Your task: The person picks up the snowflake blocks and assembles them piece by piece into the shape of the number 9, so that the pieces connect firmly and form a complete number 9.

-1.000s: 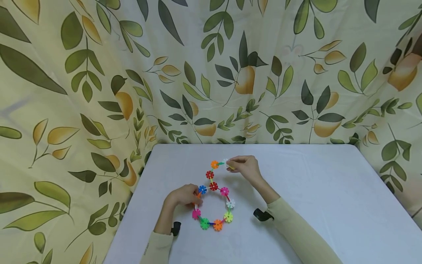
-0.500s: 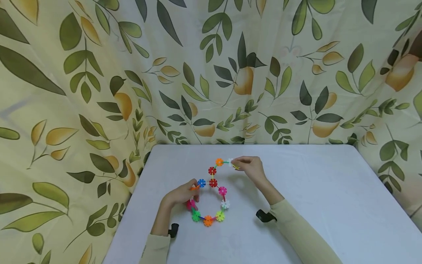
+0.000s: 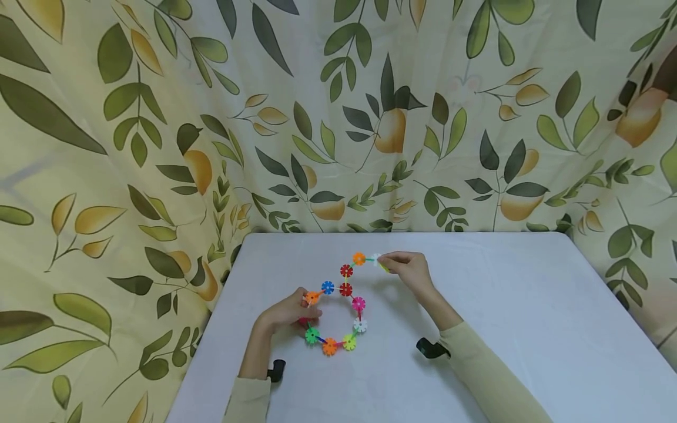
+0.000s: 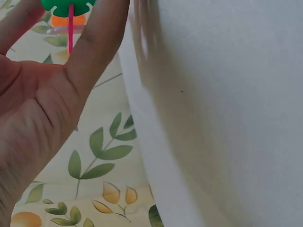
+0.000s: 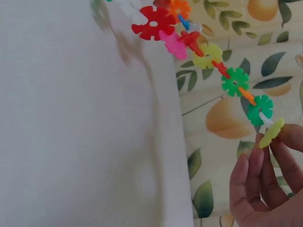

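A chain of colourful snowflake discs, linked edge to edge, forms a ring [image 3: 329, 346] with a short tail [image 3: 346, 271] curving up and right. My left hand [image 3: 282, 311] grips the ring's left side, its fingers by an orange disc [image 3: 312, 298] and partly hiding a pink one. In the left wrist view a green disc [image 4: 68, 6] shows between thumb and fingers. With thumb and fingertips, my right hand [image 3: 409, 270] pinches a yellow disc [image 5: 271, 133] at the tail's end, beside a white disc [image 3: 376, 259]. The right wrist view has the chain running away from that hand.
The discs are over a white-covered table [image 3: 502, 317], on which shadows of the hands fall. A leaf-and-fruit patterned curtain [image 3: 317, 117] hangs behind the table and along its left side. Both wrists carry a small black device [image 3: 432, 348].
My right hand has shifted right with the tail's end. The left hand has moved slightly left, and the ring has gone left and a little away from me, its orange disc now turned face-on.
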The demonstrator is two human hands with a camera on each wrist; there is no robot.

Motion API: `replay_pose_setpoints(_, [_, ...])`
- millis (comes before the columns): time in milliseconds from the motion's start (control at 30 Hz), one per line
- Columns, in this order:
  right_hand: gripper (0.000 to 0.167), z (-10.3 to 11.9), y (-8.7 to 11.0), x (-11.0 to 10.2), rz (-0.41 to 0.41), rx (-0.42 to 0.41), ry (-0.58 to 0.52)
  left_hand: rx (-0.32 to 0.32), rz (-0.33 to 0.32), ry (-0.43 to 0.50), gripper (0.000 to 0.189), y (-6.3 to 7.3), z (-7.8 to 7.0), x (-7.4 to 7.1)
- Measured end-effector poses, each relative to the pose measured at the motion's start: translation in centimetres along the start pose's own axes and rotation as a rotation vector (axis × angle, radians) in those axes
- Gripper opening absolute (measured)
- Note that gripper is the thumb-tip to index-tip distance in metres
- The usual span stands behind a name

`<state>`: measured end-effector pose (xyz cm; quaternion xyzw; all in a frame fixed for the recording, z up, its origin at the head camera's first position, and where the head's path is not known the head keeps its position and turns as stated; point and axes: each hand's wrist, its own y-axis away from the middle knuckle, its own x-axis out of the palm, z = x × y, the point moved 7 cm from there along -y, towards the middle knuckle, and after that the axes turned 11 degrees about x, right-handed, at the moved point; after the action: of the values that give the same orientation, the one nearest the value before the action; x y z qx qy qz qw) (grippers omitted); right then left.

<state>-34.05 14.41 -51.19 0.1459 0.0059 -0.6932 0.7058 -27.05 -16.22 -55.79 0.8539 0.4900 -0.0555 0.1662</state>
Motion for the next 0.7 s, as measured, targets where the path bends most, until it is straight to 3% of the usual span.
replay_pose_setpoints(200, [0.039, -0.6, -0.1, -0.6, -0.01, 0.027, -0.034, 0.009, -0.048, 0.01, 0.053, 0.0, 0.4, -0.5])
replay_pose_setpoints(333, [0.042, -0.9, 0.0, -1.4, -0.012, 0.038, -0.062, 0.009, -0.138, -0.034, 0.055, -0.2, 0.4, -1.4])
replay_pose_setpoints(467, [0.04, -0.9, 0.2, -2.0, -0.019, 0.042, -0.093, 0.017, -0.242, -0.025, 0.045, -0.3, 0.3, -2.3])
replay_pose_setpoints(700, [0.033, -1.0, 0.6, -2.3, 0.015, 0.058, -0.15, 0.123, -0.333, 0.168, 0.021, -1.2, -0.4, -3.2])
